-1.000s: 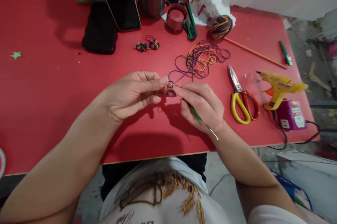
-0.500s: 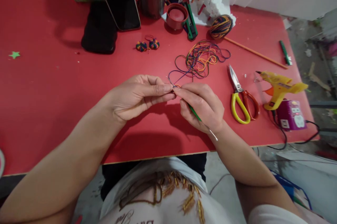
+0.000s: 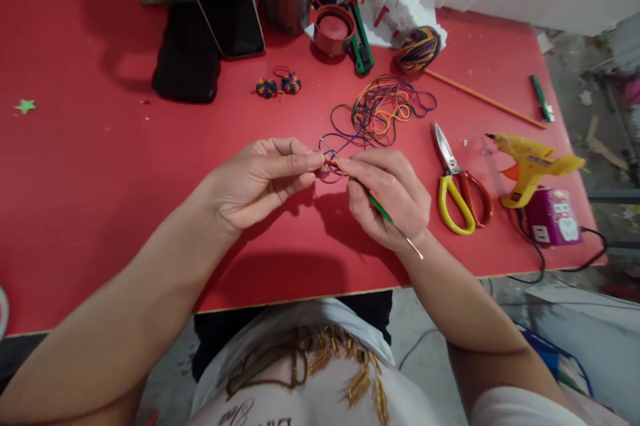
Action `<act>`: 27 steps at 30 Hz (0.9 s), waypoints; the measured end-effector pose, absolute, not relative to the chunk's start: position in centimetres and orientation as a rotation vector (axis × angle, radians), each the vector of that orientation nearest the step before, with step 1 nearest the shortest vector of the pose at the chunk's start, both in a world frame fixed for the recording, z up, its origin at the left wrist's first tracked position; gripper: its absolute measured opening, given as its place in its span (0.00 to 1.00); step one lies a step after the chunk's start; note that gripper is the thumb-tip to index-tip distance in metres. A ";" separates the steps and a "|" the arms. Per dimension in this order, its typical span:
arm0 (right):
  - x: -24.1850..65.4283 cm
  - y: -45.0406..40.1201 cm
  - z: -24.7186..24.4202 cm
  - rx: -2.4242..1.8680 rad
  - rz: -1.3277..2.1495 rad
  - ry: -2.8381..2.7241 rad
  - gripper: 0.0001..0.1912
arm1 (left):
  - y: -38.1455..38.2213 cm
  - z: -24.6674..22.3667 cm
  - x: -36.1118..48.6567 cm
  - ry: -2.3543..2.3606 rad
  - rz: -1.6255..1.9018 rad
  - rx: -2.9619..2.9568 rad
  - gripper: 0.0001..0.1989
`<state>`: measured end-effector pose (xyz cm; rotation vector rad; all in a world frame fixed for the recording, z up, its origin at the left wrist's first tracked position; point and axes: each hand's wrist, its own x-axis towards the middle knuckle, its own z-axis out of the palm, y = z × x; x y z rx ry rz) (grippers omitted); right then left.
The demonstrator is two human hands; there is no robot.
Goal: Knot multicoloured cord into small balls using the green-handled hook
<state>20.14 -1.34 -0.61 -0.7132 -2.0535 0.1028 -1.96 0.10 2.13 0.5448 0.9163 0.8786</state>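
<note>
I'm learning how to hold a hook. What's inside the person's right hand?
The right hand holds a slim hook; its green handle and a metal end towards the wrist show. The hand covers part of the hook and hides whether anything else lies against the palm.

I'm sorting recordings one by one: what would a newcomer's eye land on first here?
Probably the bright red table, stretching across the view. Then the green-handled tool in the right hand's grip, with a multicoloured thread tangle lying beyond. Off to the right, the yellow glue gun stands out beside the scissors.
</note>
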 end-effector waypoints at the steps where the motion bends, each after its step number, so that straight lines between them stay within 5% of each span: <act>1: 20.1 -1.3 -0.6 -0.715 0.109 -2.054 0.18 | 0.1 2.1 -2.0 0.922 0.870 0.564 0.08; 14: 20.3 -1.0 -0.3 -0.574 0.189 -2.114 0.18 | 0.0 2.8 -3.5 1.030 0.789 1.044 0.07; 27: 20.1 -1.1 -0.7 -0.560 0.129 -2.146 0.16 | 0.2 3.0 -3.6 0.920 0.762 0.826 0.15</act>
